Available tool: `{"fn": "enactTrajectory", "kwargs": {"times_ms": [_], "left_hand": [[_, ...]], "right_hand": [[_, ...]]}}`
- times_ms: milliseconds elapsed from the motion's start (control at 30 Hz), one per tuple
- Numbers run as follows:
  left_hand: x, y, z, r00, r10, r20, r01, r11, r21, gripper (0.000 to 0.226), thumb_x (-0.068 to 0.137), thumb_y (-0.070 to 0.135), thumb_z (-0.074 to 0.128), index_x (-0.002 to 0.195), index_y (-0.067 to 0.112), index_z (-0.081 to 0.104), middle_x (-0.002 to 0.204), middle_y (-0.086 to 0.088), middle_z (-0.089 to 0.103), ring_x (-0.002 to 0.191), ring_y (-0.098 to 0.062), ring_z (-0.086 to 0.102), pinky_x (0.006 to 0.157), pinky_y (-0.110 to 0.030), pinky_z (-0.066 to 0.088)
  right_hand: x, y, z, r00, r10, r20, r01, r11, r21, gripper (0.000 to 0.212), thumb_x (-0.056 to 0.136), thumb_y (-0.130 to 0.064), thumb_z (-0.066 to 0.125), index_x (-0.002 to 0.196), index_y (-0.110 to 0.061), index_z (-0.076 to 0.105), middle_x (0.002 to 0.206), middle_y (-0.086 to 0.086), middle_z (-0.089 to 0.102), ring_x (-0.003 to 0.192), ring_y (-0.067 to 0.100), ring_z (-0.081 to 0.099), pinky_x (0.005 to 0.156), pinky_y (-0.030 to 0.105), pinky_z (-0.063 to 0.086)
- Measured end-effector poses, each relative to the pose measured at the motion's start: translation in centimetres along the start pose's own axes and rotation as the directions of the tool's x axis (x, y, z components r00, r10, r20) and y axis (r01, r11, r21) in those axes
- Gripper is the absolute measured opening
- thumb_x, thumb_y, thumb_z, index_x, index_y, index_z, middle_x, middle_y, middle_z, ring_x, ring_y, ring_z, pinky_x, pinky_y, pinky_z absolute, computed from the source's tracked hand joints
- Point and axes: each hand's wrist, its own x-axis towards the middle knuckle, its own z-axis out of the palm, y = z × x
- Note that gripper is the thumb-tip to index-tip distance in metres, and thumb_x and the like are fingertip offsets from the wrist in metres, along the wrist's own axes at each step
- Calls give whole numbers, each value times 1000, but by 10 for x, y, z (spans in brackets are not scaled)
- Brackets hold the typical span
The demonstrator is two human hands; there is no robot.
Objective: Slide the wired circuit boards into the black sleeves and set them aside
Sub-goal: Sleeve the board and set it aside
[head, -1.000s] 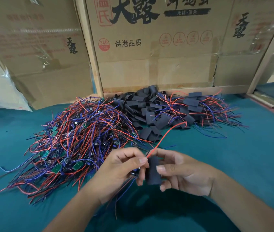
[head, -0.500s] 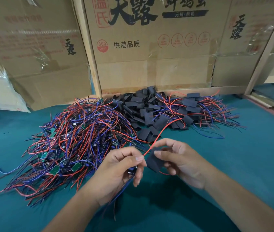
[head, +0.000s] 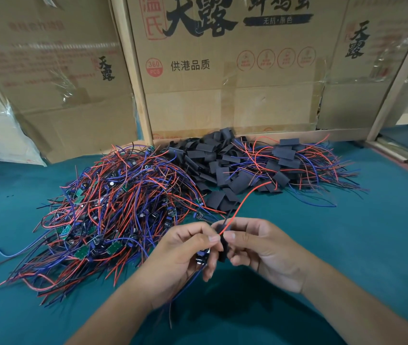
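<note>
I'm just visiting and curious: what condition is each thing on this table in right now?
Left hand: pinching a wired circuit board.
Right hand: holding a black sleeve, red wire threaded through.
Bare boards pile: tangled, unsleeved.
Empty sleeves: heaped.
Sleeved boards: set aside.

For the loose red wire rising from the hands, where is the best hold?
Pinch the red wire low, just above the black sleeve, coming from the right with the right hand. Its far end arcs free and limp; a hold near the sleeve should steer it best.
</note>
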Motion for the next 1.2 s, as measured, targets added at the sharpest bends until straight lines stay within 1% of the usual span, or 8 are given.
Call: {"fn": "enactTrajectory", "kwargs": {"times_ms": [133,267,367,467,867,1000,1100,1200], "left_hand": [[-1,2,-2,1000,-2,-18,1,999,-39,20,81,27,71,72,10,65,57,-10,52,49,-20,47,48,-26,43],[-2,7,-4,999,-14,-47,9,995,-100,21,77,26,71,70,8,63,55,-9,47,47,-19,44,47,-24,40],[-2,9,-3,999,-17,-32,14,993,-113,21,77,24,71,69,7,62,55,-10,46,46,-18,43,47,-25,40],[-3,10,-2,1000,-23,-7,22,994,-109,20,77,23,71,69,6,62,54,-10,46,46,-18,42,47,-26,40],[-4,12,-2,999,-33,29,35,999,-39,21,80,24,69,67,9,62,54,-8,46,46,-19,40,48,-27,39],[-4,11,-2,999,-26,30,27,999,-47,20,79,23,68,65,11,62,53,-8,46,45,-19,41,47,-26,39],[-4,10,-3,999,-25,35,26,999,-45,20,80,23,68,66,11,61,53,-8,46,45,-19,41,48,-26,39],[-3,10,-4,999,-24,40,26,999,-41,19,81,23,67,66,13,62,54,-8,47,46,-19,41,48,-26,39]], "right_hand": [[3,-3,-9,996,-58,-69,56,998,-32,34,83,-16,76,115,-6,69,103,14,62,88,19,62,72,30,57],[5,-22,-31,944,-237,-228,280,942,182,26,84,-14,62,105,-14,76,107,12,73,87,18,71,76,33,60],[4,-32,-46,912,-294,-285,384,856,347,28,89,-21,56,108,-17,76,106,7,74,92,18,72,79,34,60],[5,-34,-53,899,-322,-296,421,819,389,30,90,-28,54,110,-21,75,112,3,72,100,19,71,82,35,59],[7,-31,-58,891,-358,-277,444,813,377,32,91,-32,53,115,-26,73,113,-3,71,109,19,66,88,39,56],[8,-31,-59,885,-381,-267,459,805,375,33,84,-35,69,116,-26,73,114,-3,72,110,20,67,87,40,56],[8,-31,-61,892,-390,-227,450,815,365,55,68,-37,90,118,-26,72,115,-2,71,112,20,66,88,40,55],[9,-31,-61,898,-384,-216,439,822,362,56,65,-37,92,117,-26,72,115,-2,72,111,20,66,87,40,56]]}}
